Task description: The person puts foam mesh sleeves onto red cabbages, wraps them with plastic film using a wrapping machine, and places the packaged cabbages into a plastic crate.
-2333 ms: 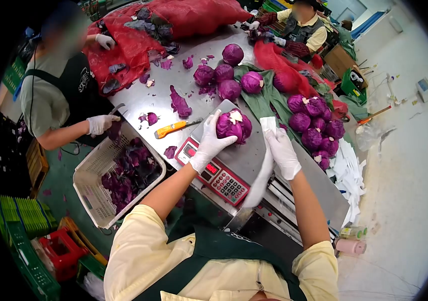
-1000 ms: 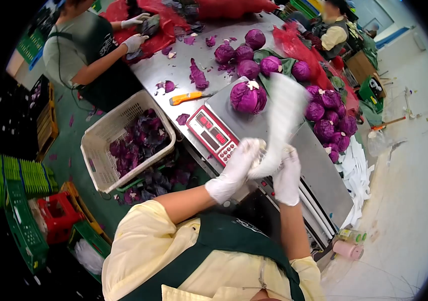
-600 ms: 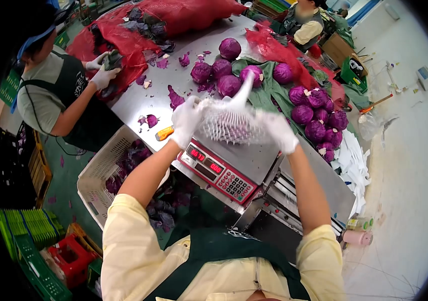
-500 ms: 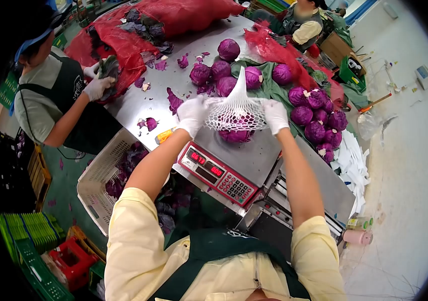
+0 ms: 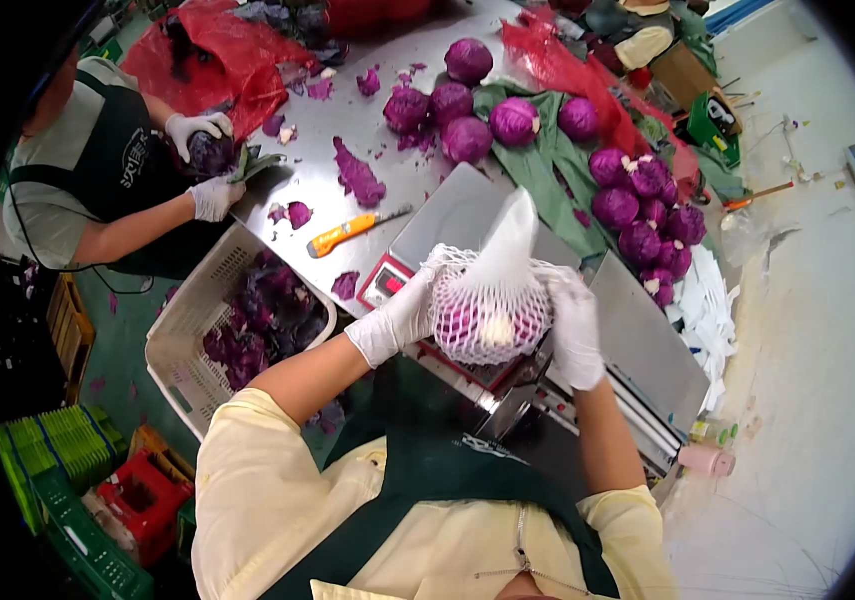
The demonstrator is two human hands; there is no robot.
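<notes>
Cabbage in net | left hand, right hand clasping it | crate: purple leaves, apparently

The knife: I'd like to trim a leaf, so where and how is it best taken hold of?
Probably by the middle of its orange handle, coming from the basket side. The knife lies flat on the table, handle end toward the basket, blade pointing toward the scale, so this approach should keep clear of the blade.
</notes>
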